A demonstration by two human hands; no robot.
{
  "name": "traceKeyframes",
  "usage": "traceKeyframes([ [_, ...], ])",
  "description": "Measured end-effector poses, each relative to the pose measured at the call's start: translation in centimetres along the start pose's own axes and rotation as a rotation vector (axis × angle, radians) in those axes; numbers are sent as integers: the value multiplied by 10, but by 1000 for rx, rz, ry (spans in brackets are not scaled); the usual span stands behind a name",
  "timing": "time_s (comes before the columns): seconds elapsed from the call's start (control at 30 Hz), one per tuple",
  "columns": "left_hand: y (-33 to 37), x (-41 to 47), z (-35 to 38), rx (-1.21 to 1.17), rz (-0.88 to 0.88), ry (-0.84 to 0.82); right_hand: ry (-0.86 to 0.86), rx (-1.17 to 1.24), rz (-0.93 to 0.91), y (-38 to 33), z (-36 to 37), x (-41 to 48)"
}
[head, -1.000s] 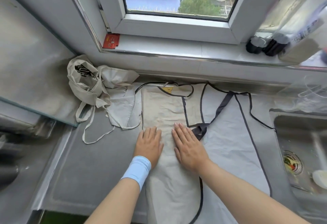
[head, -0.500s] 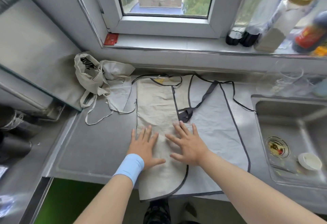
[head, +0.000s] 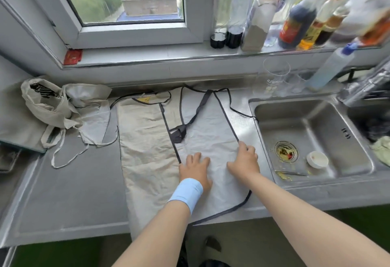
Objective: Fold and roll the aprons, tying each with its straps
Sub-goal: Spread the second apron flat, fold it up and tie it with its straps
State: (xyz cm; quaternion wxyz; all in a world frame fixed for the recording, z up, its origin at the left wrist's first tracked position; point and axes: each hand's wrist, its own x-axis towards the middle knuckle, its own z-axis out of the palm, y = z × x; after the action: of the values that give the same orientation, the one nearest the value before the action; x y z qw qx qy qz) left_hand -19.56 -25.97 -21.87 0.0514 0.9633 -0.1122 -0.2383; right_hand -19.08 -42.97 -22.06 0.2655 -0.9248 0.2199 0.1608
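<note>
Where counter [head: 69,192] meets sink [head: 253,106], apron [head: 209,140] lies flat, left side folded in. Judged step: fold right side over. Left hand [head: 195,167], fingers flat and together, should pin cloth as hinge; right hand [head: 244,161], fingers curled, pinching trimmed edge, carries it across, edges parallel. Long axis: window to counter front; neck strap [head: 198,110] toward window, hem overhanging front.

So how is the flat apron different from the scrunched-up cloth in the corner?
The flat apron lies spread on the counter; the scrunched-up cloth sits in a heap. The flat apron has dark edging and dark straps; the scrunched-up cloth has pale straps. The left hand presses the flat apron and the right hand grips its edge; nothing touches the scrunched-up cloth. Both are pale fabric on the same counter.
</note>
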Motion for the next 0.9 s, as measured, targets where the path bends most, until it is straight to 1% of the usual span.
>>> traceKeyframes([
  [0.07, -2, 2, -1, -11, -1, 2, 2, -63, 60, -2, -4, 1],
  [0.17, -5, 3, -5, -4, 27, -33, 2, -236, 50, 1, -8, 3],
  [0.27, -4, 2, -9, -10, 28, -81, -2, -243, 52, 4, -8, 5],
  [0.33, -5, 2, -9, -29, 25, -71, 5, -255, 27, 0, -12, 4],
  [0.4, -8, 3, -11, -106, 21, -48, 0, -200, -36, -7, -18, 3],
  [0.43, -10, 4, -15, -201, 9, -36, -33, -114, -70, -12, -22, 2],
  [0.47, -11, 5, -21, -369, -16, -35, -95, 7, -97, -18, -27, 1],
  [0.53, -15, 5, -44, -870, -91, -70, -252, 204, -152, -37, -37, -1],
  [0.57, -17, 4, -57, -1108, -139, -107, -314, 256, -196, -47, -41, -2],
  [0.6, -22, 3, -71, -1291, -191, -145, -363, 272, -245, -59, -45, -4],
  [0.67, -37, -2, -97, -1502, -238, -213, -435, 286, -348, -87, -55, -14],
  [0.73, -59, -8, -116, -1583, -245, -291, -541, 328, -427, -116, -59, -26],
  [0.8, -81, -18, -130, -1557, -256, -323, -673, 349, -470, -140, -52, -34],
  [0.87, -103, -29, -137, -1429, -265, -275, -799, 356, -490, -162, -39, -41],
  [0.9, -111, -34, -138, -1354, -299, -226, -842, 361, -491, -168, -31, -41],
])
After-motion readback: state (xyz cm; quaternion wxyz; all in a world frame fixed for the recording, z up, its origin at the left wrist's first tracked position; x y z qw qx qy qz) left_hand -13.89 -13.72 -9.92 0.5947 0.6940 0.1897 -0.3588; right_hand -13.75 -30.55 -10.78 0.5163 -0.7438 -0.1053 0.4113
